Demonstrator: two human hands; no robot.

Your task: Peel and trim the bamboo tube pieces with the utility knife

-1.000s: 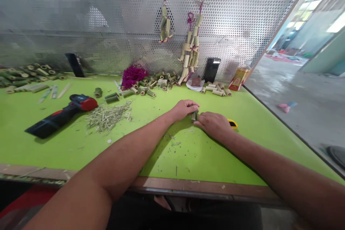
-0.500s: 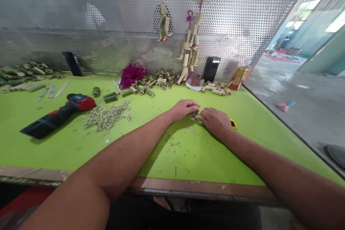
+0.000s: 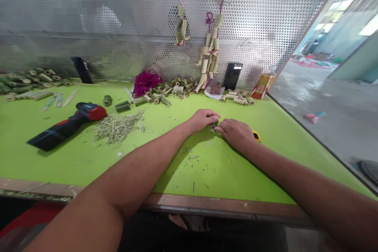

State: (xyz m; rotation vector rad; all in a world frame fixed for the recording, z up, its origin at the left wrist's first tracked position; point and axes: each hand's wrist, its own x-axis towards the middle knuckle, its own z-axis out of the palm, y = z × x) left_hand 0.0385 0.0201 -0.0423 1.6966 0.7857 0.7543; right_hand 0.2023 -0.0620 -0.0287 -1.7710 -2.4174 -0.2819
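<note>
Both of my hands meet over the green tabletop (image 3: 242, 177), a little right of centre. My left hand (image 3: 204, 119) curls its fingers and thumb around a small grey-green piece (image 3: 214, 126), mostly covered, whose kind I cannot make out. Opposite it, my right hand (image 3: 234, 130) is closed, with its fingertips pinched at the near right side of the same piece. A yellow and black object (image 3: 256, 136), perhaps a tape measure, pokes out from behind my right wrist. Thin scraps (image 3: 193, 157) and dark crumbs lie on the table below the hands.
A cordless power tool (image 3: 69, 125) lies left, beside a heap of shavings (image 3: 119, 126). Cut bamboo tubes (image 3: 180, 86), purple string (image 3: 146, 84), phones (image 3: 233, 75) and a bottle (image 3: 264, 82) line the back. Strung bamboo figures (image 3: 210, 53) hang on the perforated metal panel (image 3: 132, 15).
The whole view has shifted slightly, so things appear a little farther right. Both hands keep nearly the same pose around the small piece.
</note>
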